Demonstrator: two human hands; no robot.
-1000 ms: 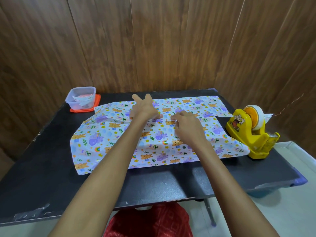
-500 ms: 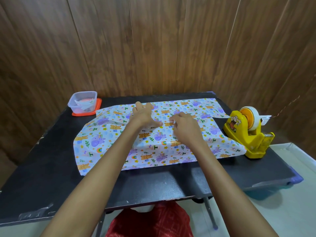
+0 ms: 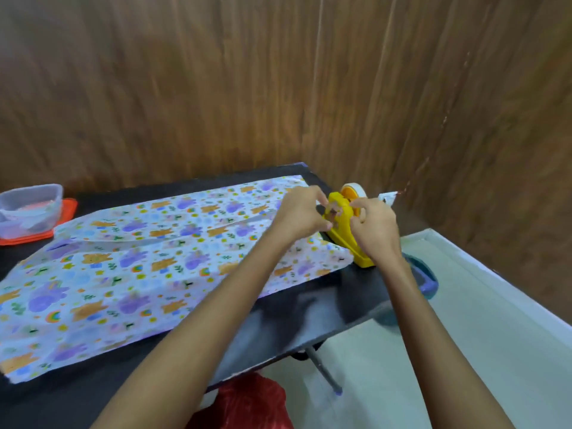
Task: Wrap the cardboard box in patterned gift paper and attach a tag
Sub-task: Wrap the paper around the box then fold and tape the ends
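The patterned gift paper lies folded over on the black table, and the cardboard box is hidden under it. A yellow tape dispenser with a white roll stands at the paper's right end. My left hand has its fingers and thumb curled round the dispenser's left front. My right hand curls its fingers over the dispenser beside the roll. The view is blurred, so I cannot see whether any tape is pinched. No tag is in view.
A clear plastic container sits on an orange lid at the table's far left. A wooden wall runs close behind and to the right. A blue object sticks out below the table's right edge. Red cloth lies at the near edge.
Both hands left the seam in the middle of the paper and moved right to the tape dispenser. The camera swung to the right.
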